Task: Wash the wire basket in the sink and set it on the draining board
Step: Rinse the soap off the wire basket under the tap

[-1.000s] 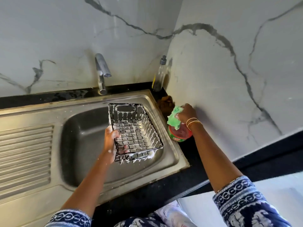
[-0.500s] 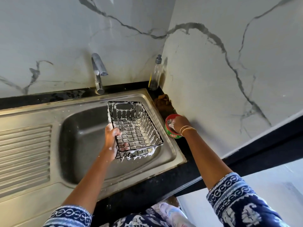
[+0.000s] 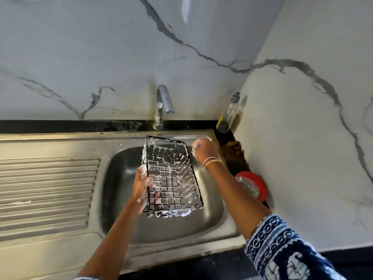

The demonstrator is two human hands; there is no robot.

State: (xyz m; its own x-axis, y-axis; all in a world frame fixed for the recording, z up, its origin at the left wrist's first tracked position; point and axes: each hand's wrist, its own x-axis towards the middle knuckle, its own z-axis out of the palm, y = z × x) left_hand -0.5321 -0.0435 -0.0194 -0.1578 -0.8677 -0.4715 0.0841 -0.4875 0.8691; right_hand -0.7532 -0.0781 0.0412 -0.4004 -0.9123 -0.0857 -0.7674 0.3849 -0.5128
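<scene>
Wire basket [image 3: 171, 174]: soapy, above sink [image 3: 121, 229].
Left hand [image 3: 142, 186]: grips basket's side.
Right hand [image 3: 202, 151]: curled, empty, beside basket.
Advice: rinse under tap [image 3: 164, 104], turning basket.

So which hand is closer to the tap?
The right hand. It is up by the sink's back right corner, just below the tap. The left hand is lower down, holding the wire basket.

— What sort of room is this?
— A home kitchen. A steel sink [image 3: 220, 219] with a ribbed draining board [image 3: 46, 190] sits in a black counter [image 3: 60, 126] below a tap [image 3: 162, 106].
— Anything else?
— Marble-veined wall tiles [image 3: 101, 57], a soap bottle [image 3: 229, 114] in the corner, and a red tub [image 3: 255, 184] beside the sink.
</scene>
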